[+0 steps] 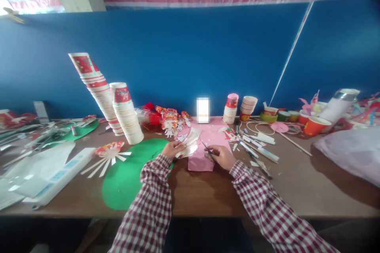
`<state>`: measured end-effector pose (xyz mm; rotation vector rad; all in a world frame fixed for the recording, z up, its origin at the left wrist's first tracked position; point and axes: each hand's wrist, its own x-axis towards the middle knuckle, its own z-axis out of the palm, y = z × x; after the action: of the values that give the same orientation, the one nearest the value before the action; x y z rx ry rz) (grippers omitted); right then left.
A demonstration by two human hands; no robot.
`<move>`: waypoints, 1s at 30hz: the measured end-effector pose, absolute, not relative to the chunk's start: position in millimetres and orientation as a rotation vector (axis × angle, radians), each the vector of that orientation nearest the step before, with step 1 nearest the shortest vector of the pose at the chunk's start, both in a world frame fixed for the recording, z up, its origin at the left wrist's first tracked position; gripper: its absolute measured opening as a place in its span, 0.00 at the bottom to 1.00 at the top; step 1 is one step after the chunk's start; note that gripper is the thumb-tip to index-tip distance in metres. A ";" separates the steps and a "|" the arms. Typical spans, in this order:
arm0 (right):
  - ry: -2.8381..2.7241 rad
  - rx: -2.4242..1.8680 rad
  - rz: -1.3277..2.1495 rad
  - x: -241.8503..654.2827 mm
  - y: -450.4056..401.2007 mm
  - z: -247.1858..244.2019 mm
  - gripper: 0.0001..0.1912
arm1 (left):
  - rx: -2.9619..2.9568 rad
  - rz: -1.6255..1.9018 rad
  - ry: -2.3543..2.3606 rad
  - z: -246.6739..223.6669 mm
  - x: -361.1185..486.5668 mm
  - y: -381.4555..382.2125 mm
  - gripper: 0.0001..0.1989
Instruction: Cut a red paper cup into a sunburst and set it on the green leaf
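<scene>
My left hand point(172, 149) is closed on the edge of a shiny white piece of paper point(190, 146), which is curved and catches the light. In my right hand point(222, 157) is a slim dark tool with a thin pointed end point(209, 152); its exact kind is too small to make out. The tool's tip points toward the white paper, and I cannot tell whether they touch. Under both lies a pink sheet point(200, 164) on the table. Just beyond my left hand sit several paper cut-out figures point(170, 126) with red and orange tops.
Tall stacks of paper cups point(126, 114) rise at the left behind a green sheet point(124, 182). A fringed cup cut-out point(110, 152) lies beside it. Markers point(249, 148) and scraps litter the right side. Shorter cup stacks point(248, 106) stand against the blue partition point(178, 55).
</scene>
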<state>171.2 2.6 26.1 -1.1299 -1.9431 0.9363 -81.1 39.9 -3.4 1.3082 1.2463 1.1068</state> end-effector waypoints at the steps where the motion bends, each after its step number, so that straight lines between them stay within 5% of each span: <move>1: -1.943 -1.132 0.942 171.0 2.5 26.1 0.20 | 1.315 1.106 1.248 -3.9 -81.6 40.3 0.25; 30: -1.928 -1.135 0.971 170.0 2.1 25.6 0.22 | 1.332 1.099 1.268 -0.2 -79.7 38.3 0.25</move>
<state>170.0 2.1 25.6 -1.1351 -1.9282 0.9710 -79.7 38.3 -0.2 1.3324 1.2683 1.0988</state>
